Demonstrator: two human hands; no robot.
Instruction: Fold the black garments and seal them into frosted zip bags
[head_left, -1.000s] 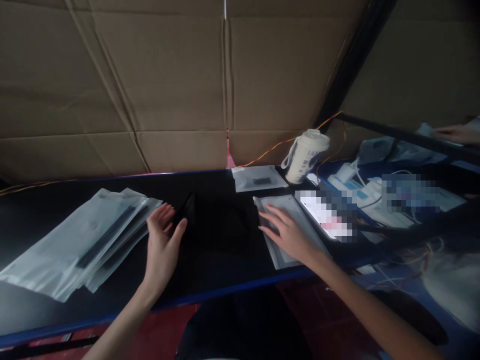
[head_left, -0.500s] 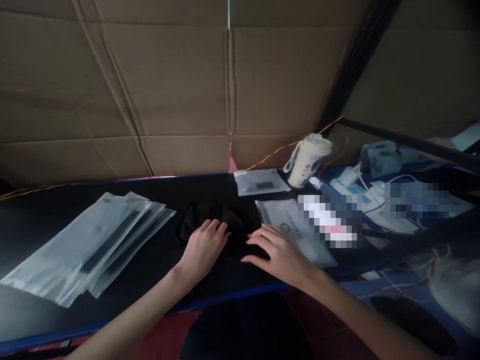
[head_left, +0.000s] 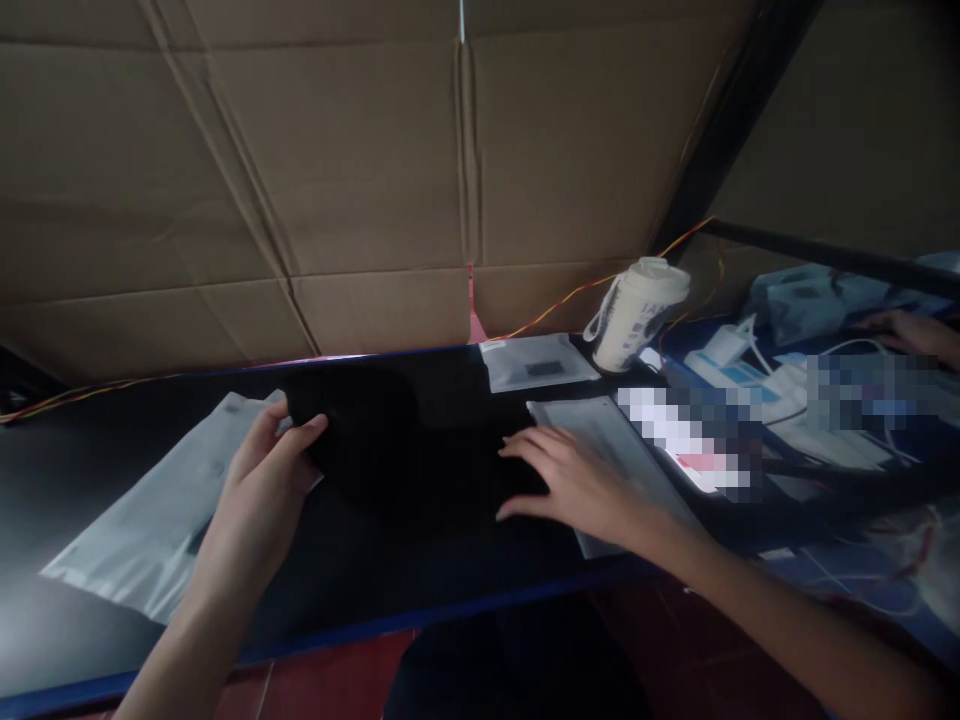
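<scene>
Pinched between the thumb and fingers of my left hand (head_left: 274, 465) is the left edge of a black cloth item (head_left: 360, 430). It is spread out and blends into the dark table, so its exact shape is hard to make out. Behind and beneath that hand lie frosted zip bags (head_left: 142, 530), partly covered by it. My right hand (head_left: 562, 475) is open, palm down, with fingers apart near the cloth's right side; whether it touches the cloth I cannot tell. Partly under that hand and wrist lies another frosted zip bag (head_left: 600, 415).
A smaller frosted bag (head_left: 536, 362) lies at the table's back edge beside a cream lidded cup (head_left: 641, 315). Right of it are a lit phone (head_left: 667, 430), partly blurred out, and power strips with cables (head_left: 787, 395). Another person's hand (head_left: 911, 330) shows at far right. Cardboard (head_left: 360, 180) stands behind.
My left hand has moved left, drawing the bunched black cloth out flat toward the frosted bags. My right hand has stayed in nearly the same place. Another person's hand has come into view at right.
</scene>
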